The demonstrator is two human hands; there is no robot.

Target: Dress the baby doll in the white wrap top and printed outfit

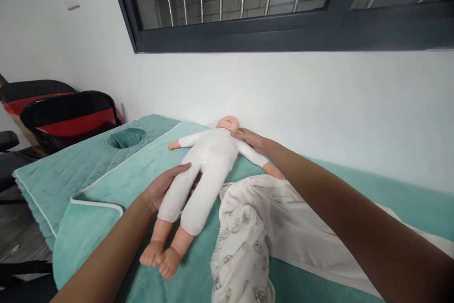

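Observation:
A baby doll with a white cloth body lies face up, its head near the wall and its bare feet toward me. My left hand is around its thigh on the left, thumb on top, with fingers showing beneath between the legs. At the neck and shoulder on the right, my right hand holds the doll, its fingers partly hidden behind the head. Beside the doll's legs is a bunched white cloth with small printed figures and a gathered edge. A plain white cloth spreads right of it, under my right forearm.
The doll rests on a green blanket with white piping, over a green quilted bed cover with a face hole. Black and red chairs stand at left. A white wall and a barred window border the far side.

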